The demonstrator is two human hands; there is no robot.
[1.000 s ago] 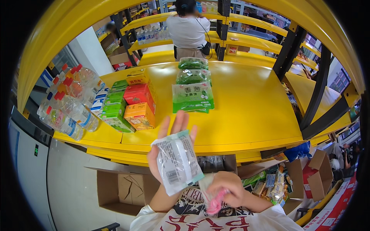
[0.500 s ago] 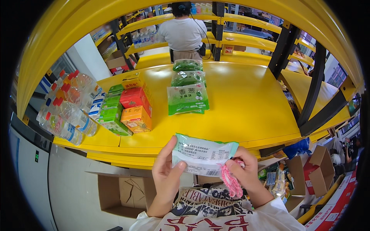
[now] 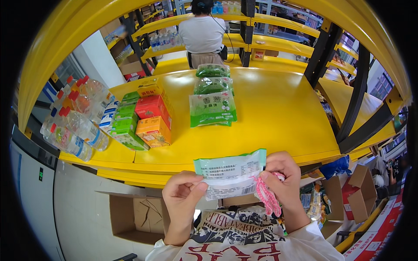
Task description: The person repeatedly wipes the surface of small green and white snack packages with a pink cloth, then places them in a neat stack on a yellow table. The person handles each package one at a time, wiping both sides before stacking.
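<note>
Between my hands, in front of the shelf's edge, is a flat snack packet (image 3: 226, 172) with a pale green and white back, fine print, a small table and a barcode. My left hand (image 3: 185, 198) pinches its left edge between thumb and fingers. At the other end, my right hand (image 3: 284, 180) grips the right edge. A pink-and-white knitted cord (image 3: 267, 198) hangs from that hand beside the packet. Beyond, on the shelf, green-and-white packets (image 3: 212, 108) lie in a row running away from me, fronts up.
The yellow shelf (image 3: 278, 117) carries small drink cartons (image 3: 153, 130) in several colours and clear bottles (image 3: 82, 126) at left. Black uprights (image 3: 355, 100) stand at right. Open cardboard boxes (image 3: 126, 217) sit below on both sides. Across the shelf, a person (image 3: 202, 37) faces away.
The packet has turned so its right end sits higher. My left hand has shifted left, its fingers now pinching the packet's edge; my right hand has risen slightly with the cord.
</note>
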